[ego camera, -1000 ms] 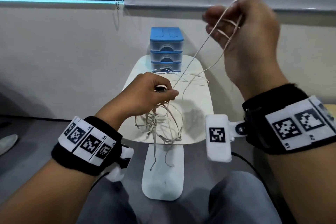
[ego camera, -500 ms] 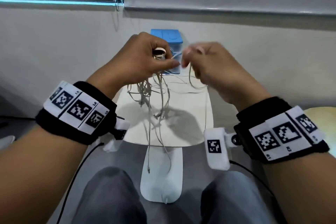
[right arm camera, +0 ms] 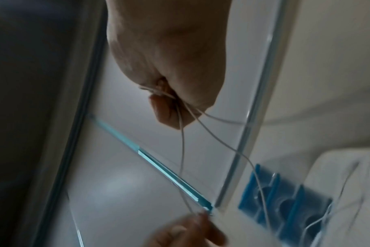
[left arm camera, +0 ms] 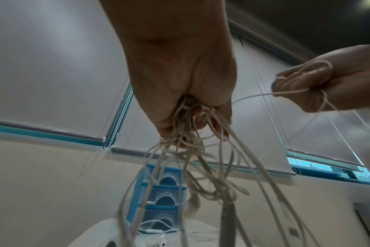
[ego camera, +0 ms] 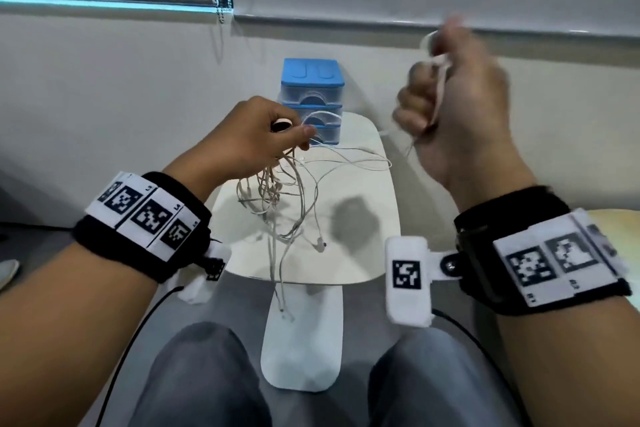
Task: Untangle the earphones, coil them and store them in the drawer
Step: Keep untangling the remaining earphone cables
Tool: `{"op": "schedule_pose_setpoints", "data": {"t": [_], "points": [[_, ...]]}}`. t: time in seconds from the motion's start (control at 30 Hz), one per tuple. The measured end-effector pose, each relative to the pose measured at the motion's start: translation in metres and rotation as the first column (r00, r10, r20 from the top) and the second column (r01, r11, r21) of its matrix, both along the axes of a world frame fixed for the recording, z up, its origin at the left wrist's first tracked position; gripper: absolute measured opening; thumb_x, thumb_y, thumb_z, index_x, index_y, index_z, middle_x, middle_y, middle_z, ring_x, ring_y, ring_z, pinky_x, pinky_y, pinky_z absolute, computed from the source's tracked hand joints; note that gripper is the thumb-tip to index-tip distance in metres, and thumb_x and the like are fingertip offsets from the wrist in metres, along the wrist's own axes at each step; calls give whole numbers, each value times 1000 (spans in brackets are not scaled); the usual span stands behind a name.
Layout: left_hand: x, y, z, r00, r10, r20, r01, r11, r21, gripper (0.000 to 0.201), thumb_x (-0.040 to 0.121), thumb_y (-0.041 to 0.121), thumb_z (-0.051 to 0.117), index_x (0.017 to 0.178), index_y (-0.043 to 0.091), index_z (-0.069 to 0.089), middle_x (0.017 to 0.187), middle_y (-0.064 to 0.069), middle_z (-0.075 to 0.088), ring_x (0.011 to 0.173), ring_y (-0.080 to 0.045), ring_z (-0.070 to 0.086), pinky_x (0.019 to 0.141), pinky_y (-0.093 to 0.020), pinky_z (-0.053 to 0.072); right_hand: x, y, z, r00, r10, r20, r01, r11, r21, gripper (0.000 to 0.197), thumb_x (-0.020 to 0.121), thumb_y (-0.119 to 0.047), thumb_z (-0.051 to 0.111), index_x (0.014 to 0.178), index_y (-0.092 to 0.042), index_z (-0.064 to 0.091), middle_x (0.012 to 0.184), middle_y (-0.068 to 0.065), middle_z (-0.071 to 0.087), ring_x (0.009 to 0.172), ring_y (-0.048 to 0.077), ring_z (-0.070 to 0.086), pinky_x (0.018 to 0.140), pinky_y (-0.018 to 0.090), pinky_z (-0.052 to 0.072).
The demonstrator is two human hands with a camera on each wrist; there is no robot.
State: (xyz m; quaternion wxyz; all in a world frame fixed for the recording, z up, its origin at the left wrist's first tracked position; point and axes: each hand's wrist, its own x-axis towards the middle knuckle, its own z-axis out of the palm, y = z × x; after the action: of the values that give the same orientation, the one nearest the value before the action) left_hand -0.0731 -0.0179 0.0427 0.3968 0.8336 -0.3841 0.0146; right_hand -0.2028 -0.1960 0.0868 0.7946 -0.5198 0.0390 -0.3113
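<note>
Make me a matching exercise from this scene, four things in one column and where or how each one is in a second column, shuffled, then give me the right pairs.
Things:
1. left hand
2. right hand
3. drawer unit
4. white earphones

States:
A. stands at the far end of the small table
B. raised, wound with a cord
C. lie on the table before the drawers
D. grips the tangled beige cords from above

Pairs: 1-D, 2-B, 3-A, 4-C

Tangled beige earphone cables (ego camera: 277, 191); a blue-topped, clear plastic drawer unit (ego camera: 311, 97); a white desk (ego camera: 363, 218); black wristbands (ego camera: 145, 222) bearing black-and-white square markers.
</note>
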Motion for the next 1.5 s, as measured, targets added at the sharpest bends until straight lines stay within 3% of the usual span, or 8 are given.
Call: {"op": "schedule_pose_setpoints", "data": {"t": [0.2, 0.4, 0.57, 0.87, 1.0, 1.17, 1.37, 1.5], "points": [[-3, -8, 14, 998, -10, 70, 12, 1000, -25, 20, 93, 33, 72, 78, 21, 73, 57, 4, 52, 50, -14, 47, 51, -28, 47, 18, 14, -38, 869, -108, -482, -318, 625, -713, 32, 95, -43, 66, 80, -15, 67, 40, -14, 36, 37, 7, 30, 46, 23, 26], [4, -3, 9, 999, -16, 42, 14, 1000, 27, 21, 88, 36, 78, 78, 19, 73, 56, 9, 47, 53, -10, 39, 54, -23, 35, 9, 3, -1, 996, -9, -92, -25, 930, -366, 31, 101, -14, 52, 71, -16, 59, 53, -3, 34, 45, 9, 22, 43, 18, 18], [4, -3, -1, 999, -51, -12, 52, 998, 34, 19, 89, 37, 77, 78, 22, 75, 64, 3, 65, 57, -9, 49, 61, -27, 40, -1, -14, 25, 939, -190, 288, 247, 953, -177, 28, 107, -21, 47, 80, -18, 57, 72, -6, 49, 56, 11, 27, 49, 22, 22], [0, -15, 4, 993, -105, 56, 103, 994, 34, 26, 93, 42, 71, 75, 23, 76, 68, -22, 57, 51, -13, 39, 51, -26, 34, 6, -8, 3, 977, -209, -40, 196, 959, -203, 11, 92, -19, 61, 87, -11, 56, 55, 0, 55, 39, 11, 34, 41, 17, 20], [-5, -20, 12, 979, -113, 169, 107, 993, 42, 18, 88, 35, 76, 78, 19, 76, 67, -3, 63, 55, -7, 44, 57, -29, 35, 16, 6, -20, 902, -186, -389, -153, 705, -692, 30, 92, -39, 72, 100, -14, 58, 60, -12, 56, 45, 6, 44, 41, 17, 30], [-11, -17, 16, 964, -163, 208, 154, 986, 59, 17, 83, 31, 83, 75, 19, 75, 69, 6, 63, 63, -4, 55, 59, -14, 38, 15, 6, -30, 874, -290, -391, -231, 461, -857, 29, 97, -32, 61, 79, -11, 72, 47, -9, 45, 39, 5, 36, 45, 23, 28], [-6, -14, 12, 986, -114, 121, 110, 993, 36, 22, 86, 33, 81, 77, 15, 73, 66, -4, 60, 55, -5, 46, 60, -24, 38, 14, -10, -13, 968, -230, -99, 155, 861, -485, 35, 104, -20, 53, 70, -17, 58, 52, -5, 47, 44, 9, 36, 43, 20, 25], [-7, -14, 8, 992, -118, 48, 116, 992, 50, 21, 87, 32, 80, 73, 19, 73, 61, -1, 56, 55, -10, 44, 60, -28, 38, 3, -22, 9, 940, -326, 104, 339, 930, -142, 33, 107, -18, 46, 75, -17, 53, 53, -3, 46, 46, 11, 34, 43, 21, 24]]}}
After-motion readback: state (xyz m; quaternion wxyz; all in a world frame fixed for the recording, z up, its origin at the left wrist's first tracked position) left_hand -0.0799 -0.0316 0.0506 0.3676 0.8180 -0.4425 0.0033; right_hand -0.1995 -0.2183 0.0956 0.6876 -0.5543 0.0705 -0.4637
